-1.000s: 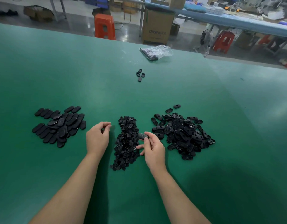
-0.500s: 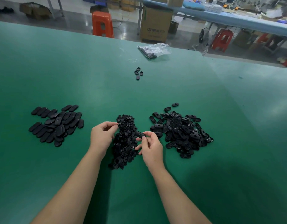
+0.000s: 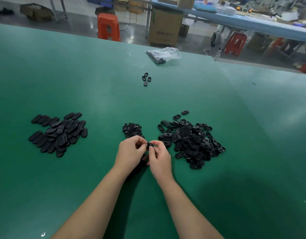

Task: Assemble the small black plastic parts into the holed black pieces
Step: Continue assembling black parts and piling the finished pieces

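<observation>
**Both hands meet on one black piece above the green surface**

Left hand (image 3: 131,153) and right hand (image 3: 159,156) held close together, fingers curled. Right fingertips pinch a black plastic piece (image 3: 150,145) between the two hands; left fingertips curl in against it, what they hold too small to tell. Pile of small black parts (image 3: 132,130) just beyond the left hand, partly hidden under both hands. Heap of holed black pieces (image 3: 192,140) just right of the right hand. Pile of smooth oval black pieces (image 3: 58,133) well left of the left hand. Four loose pieces (image 3: 146,79) and a clear plastic bag (image 3: 163,54) far beyond both hands.
</observation>
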`<action>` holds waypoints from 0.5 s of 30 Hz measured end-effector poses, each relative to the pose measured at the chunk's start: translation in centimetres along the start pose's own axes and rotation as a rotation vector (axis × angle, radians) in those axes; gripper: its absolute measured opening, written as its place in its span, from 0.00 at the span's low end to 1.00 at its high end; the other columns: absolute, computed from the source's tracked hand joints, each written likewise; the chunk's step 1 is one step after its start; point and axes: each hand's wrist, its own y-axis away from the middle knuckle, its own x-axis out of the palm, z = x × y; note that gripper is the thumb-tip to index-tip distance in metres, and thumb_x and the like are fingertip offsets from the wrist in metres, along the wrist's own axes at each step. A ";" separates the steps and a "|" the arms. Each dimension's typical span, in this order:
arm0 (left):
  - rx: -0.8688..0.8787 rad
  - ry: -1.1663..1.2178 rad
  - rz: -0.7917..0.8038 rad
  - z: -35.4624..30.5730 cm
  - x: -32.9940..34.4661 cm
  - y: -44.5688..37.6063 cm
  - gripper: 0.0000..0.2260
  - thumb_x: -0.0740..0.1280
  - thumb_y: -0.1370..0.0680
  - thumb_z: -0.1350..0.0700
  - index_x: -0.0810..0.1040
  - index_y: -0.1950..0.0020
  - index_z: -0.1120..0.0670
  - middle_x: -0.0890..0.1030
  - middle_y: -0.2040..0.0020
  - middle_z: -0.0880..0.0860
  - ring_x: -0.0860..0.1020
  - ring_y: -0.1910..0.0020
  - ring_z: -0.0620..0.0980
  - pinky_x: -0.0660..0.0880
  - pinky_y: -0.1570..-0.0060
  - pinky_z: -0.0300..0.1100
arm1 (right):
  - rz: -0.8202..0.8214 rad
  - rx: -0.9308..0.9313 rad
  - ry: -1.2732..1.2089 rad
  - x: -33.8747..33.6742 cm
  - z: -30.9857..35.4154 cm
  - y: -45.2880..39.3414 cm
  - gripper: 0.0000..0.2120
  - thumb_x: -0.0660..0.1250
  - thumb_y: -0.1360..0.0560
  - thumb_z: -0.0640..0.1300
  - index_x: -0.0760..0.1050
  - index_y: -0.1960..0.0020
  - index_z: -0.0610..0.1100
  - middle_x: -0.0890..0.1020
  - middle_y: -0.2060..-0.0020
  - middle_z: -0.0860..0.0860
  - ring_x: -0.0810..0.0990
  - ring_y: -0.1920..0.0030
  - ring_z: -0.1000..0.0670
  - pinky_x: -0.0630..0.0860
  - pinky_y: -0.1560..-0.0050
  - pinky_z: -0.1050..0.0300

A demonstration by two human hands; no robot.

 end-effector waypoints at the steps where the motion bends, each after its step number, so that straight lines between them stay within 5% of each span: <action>1: 0.001 -0.021 0.005 -0.1 0.1 0.0 0.08 0.70 0.26 0.58 0.81 0.61 0.46 0.81 0.67 0.41 0.77 0.66 0.37 0.67 0.68 0.29 | 0.001 -0.001 0.009 0.0 -0.1 0.0 0.09 0.63 0.18 0.40 0.74 0.50 0.55 0.84 0.62 0.53 0.80 0.69 0.57 0.78 0.67 0.59; 4: 0.000 -0.058 0.009 -0.3 0.0 0.0 0.08 0.70 0.25 0.58 0.81 0.61 0.46 0.82 0.65 0.43 0.78 0.66 0.38 0.70 0.66 0.34 | 0.004 0.004 0.038 0.0 -0.3 -0.2 0.10 0.63 0.18 0.41 0.74 0.50 0.57 0.85 0.61 0.53 0.81 0.64 0.55 0.82 0.59 0.47; 8: -0.016 -0.065 0.023 -0.7 -0.3 -0.2 0.07 0.71 0.26 0.59 0.81 0.60 0.48 0.83 0.65 0.46 0.81 0.62 0.44 0.78 0.59 0.43 | -0.001 0.011 0.047 0.2 -0.3 -0.2 0.11 0.63 0.18 0.41 0.74 0.50 0.57 0.85 0.58 0.53 0.82 0.61 0.52 0.82 0.54 0.43; 15: -0.032 -0.116 -0.009 -1.1 -0.5 -0.8 0.09 0.77 0.29 0.54 0.79 0.53 0.48 0.79 0.56 0.46 0.78 0.56 0.48 0.75 0.55 0.44 | -0.001 0.035 -0.016 0.0 -0.5 -0.3 0.12 0.61 0.18 0.40 0.74 0.51 0.58 0.84 0.61 0.52 0.79 0.70 0.51 0.78 0.67 0.54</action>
